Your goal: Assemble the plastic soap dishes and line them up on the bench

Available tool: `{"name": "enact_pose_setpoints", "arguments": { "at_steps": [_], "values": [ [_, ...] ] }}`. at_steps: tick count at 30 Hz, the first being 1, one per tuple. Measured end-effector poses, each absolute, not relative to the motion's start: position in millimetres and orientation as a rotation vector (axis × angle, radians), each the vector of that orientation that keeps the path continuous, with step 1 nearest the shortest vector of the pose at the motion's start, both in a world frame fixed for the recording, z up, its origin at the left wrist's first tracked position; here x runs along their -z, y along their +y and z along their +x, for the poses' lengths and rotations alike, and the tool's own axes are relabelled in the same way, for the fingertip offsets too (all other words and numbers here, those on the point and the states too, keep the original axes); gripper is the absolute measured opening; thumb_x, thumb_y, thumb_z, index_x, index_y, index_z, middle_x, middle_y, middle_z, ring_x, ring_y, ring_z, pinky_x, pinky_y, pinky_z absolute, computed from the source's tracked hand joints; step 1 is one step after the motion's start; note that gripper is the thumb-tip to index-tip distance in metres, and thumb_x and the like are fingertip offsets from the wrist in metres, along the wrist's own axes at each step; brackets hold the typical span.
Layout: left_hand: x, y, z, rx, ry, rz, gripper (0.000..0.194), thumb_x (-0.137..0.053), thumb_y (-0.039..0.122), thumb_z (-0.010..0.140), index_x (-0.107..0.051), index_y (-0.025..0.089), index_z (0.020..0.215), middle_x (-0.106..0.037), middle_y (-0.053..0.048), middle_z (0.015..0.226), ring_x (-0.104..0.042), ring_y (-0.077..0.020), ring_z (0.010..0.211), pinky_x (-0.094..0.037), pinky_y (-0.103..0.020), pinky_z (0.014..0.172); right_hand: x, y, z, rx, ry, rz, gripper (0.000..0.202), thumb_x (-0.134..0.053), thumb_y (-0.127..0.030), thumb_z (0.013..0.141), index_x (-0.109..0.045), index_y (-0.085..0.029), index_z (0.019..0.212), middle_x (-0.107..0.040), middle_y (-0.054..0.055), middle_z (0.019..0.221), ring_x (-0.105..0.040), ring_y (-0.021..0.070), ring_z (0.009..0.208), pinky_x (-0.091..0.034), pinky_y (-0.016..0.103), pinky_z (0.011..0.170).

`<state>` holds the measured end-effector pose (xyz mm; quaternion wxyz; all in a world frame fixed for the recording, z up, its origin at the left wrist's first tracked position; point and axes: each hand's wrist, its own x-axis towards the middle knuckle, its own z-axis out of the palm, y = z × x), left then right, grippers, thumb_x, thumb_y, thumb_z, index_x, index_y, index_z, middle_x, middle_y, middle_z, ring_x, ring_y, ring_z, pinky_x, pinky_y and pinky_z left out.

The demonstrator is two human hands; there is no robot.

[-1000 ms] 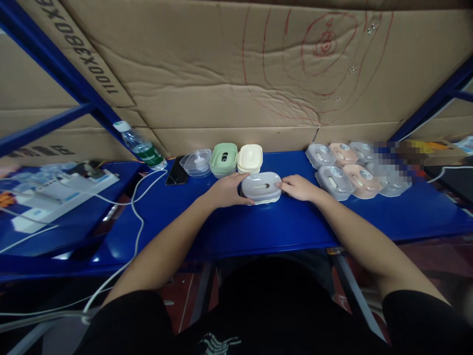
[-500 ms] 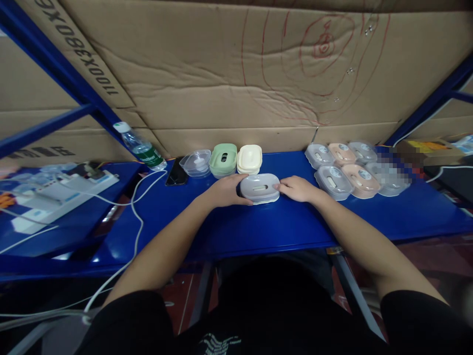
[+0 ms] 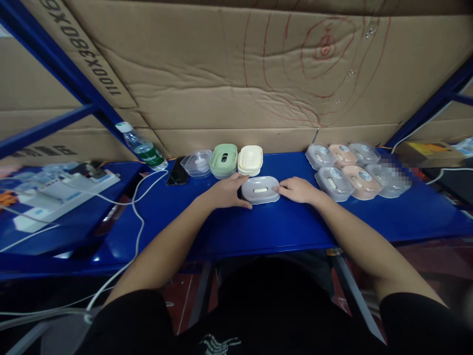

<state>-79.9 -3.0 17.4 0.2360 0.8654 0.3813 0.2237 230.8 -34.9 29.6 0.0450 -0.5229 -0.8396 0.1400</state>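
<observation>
A small oval food container (image 3: pixel 260 197) with a translucent greyish lid stands on the blue table in front of me. A white oblong piece sits in the middle of its lid. Around the container's left end curves my left hand (image 3: pixel 229 192), its thumb and fingers spread wide apart. My right hand (image 3: pixel 297 190) holds the right end, with thumb and forefinger closed at the lid's edge. Just behind are a stack of cream lids (image 3: pixel 250 159) and a stack of green lids (image 3: pixel 223 159). Clear container parts (image 3: pixel 197 163) lie to their left.
At the right, several lidded containers (image 3: pixel 334 183) in grey and peach stand in two rows. A phone (image 3: pixel 177 173) and a leaning water bottle (image 3: pixel 143 148) are at the left. A white cable (image 3: pixel 139 217) crosses the table near a power strip (image 3: pixel 66 199). Cardboard (image 3: pixel 207 74) walls the back.
A dark bit of slot beside the white piece on the lid no longer shows; the piece looks whole. My left fingers have loosened slightly from the container. The right hand stays at its edge.
</observation>
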Motion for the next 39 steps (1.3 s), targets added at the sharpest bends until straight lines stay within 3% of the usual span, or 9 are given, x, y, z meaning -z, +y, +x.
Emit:
{"name": "enact_pose_setpoints", "arguments": {
  "at_steps": [3, 6, 10, 15, 22, 33, 39],
  "values": [
    [-30.4, -2.3, -86.0, -0.75, 1.065, 2.488, 0.072, -0.087, 0.065, 0.07, -0.073, 0.025, 0.128, -0.069, -0.013, 0.135, -0.065, -0.0369, 0.126, -0.051, -0.049, 0.108, -31.0, -35.2, 232.2, -0.451, -2.56, -1.587, 0.06, -0.038, -0.065, 0.108, -0.071, -0.023, 0.082, -0.079, 0.008, 0.09, -0.072, 0.0259, 0.087, -0.041, 0.033, 0.07],
    [-42.6, 5.1, -100.4, -1.131, 1.251, 2.525, 0.04, -0.072, 0.058, 0.089, -0.075, 0.025, 0.112, -0.073, -0.011, 0.12, -0.066, -0.0313, 0.117, -0.05, -0.047, 0.104, -29.7, -34.1, 234.6, -0.478, -2.548, -1.571, 0.061, -0.038, -0.068, 0.107, -0.069, -0.023, 0.08, -0.077, 0.008, 0.086, -0.07, 0.0244, 0.082, -0.039, 0.033, 0.068],
    [-47.0, 24.3, -129.5, -1.518, 1.714, 2.345, 0.021, -0.067, 0.045, 0.092, -0.072, 0.025, 0.097, -0.07, -0.011, 0.115, -0.061, -0.0334, 0.119, -0.042, -0.053, 0.111, -25.2, -31.2, 237.8, -0.485, -2.535, -1.543, 0.059, -0.04, -0.067, 0.107, -0.066, -0.023, 0.078, -0.076, 0.006, 0.085, -0.068, 0.0231, 0.079, -0.038, 0.033, 0.069],
    [-34.8, 45.6, -156.7, -1.283, 2.184, 2.043, 0.022, -0.065, 0.044, 0.09, -0.067, 0.022, 0.085, -0.068, -0.017, 0.127, -0.054, -0.0418, 0.129, -0.036, -0.06, 0.11, -25.6, -31.1, 238.7, -0.488, -2.545, -1.509, 0.059, -0.039, -0.068, 0.107, -0.063, -0.023, 0.077, -0.075, 0.006, 0.083, -0.067, 0.0224, 0.079, -0.039, 0.033, 0.071],
    [-25.0, 52.6, -161.1, -1.098, 2.209, 1.986, 0.04, -0.067, 0.058, 0.09, -0.061, 0.021, 0.073, -0.071, -0.016, 0.112, -0.057, -0.0407, 0.119, -0.033, -0.061, 0.11, -26.7, -32.3, 239.1, -0.499, -2.53, -1.495, 0.056, -0.043, -0.065, 0.107, -0.062, -0.023, 0.076, -0.072, 0.004, 0.079, -0.065, 0.0206, 0.075, -0.038, 0.032, 0.072],
    [-27.6, 52.3, -158.3, -1.249, 2.154, 2.001, 0.024, -0.068, 0.041, 0.093, -0.058, 0.023, 0.081, -0.073, -0.012, 0.121, -0.061, -0.0344, 0.123, -0.037, -0.052, 0.112, -26.9, -32.1, 239.0, -0.517, -2.526, -1.503, 0.054, -0.044, -0.063, 0.107, -0.061, -0.022, 0.076, -0.071, 0.004, 0.079, -0.062, 0.0194, 0.073, -0.035, 0.031, 0.069],
    [-29.6, 49.7, -158.6, -1.542, 2.073, 2.025, 0.024, -0.069, 0.04, 0.093, -0.054, 0.024, 0.083, -0.073, -0.01, 0.105, -0.066, -0.0307, 0.111, -0.039, -0.051, 0.111, -24.8, -31.2, 240.3, -0.505, -2.519, -1.469, 0.054, -0.045, -0.063, 0.107, -0.06, -0.022, 0.075, -0.07, 0.004, 0.078, -0.06, 0.0193, 0.072, -0.035, 0.032, 0.069]
  ]
}}
